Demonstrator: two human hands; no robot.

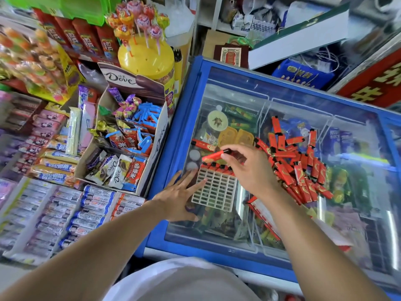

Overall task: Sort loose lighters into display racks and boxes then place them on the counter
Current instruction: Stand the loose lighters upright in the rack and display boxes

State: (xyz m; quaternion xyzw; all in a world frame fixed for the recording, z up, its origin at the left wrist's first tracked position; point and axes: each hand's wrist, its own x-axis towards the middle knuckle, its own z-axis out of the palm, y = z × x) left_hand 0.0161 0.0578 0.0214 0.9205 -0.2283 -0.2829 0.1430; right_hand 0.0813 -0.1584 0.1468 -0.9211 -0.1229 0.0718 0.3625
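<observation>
Person: both forearms bare, no sleeves showing, no watch or rings seen on left hand (181, 195) or right hand (249, 168). White garment (180, 281) covers the torso below.

The right hand (247, 168) is covering the near end of the red lighter (213, 155) it is pinching and part of the lighter row in the white rack (216, 190), so the count there is staying unclear. The left hand (181, 196) is lying over the rack's left edge, hiding that corner. The loose lighter pile (299, 170) is overlapping too tightly to count, its printing is blurring out, and the red box (263, 216) is showing only one edge under the right forearm.
</observation>
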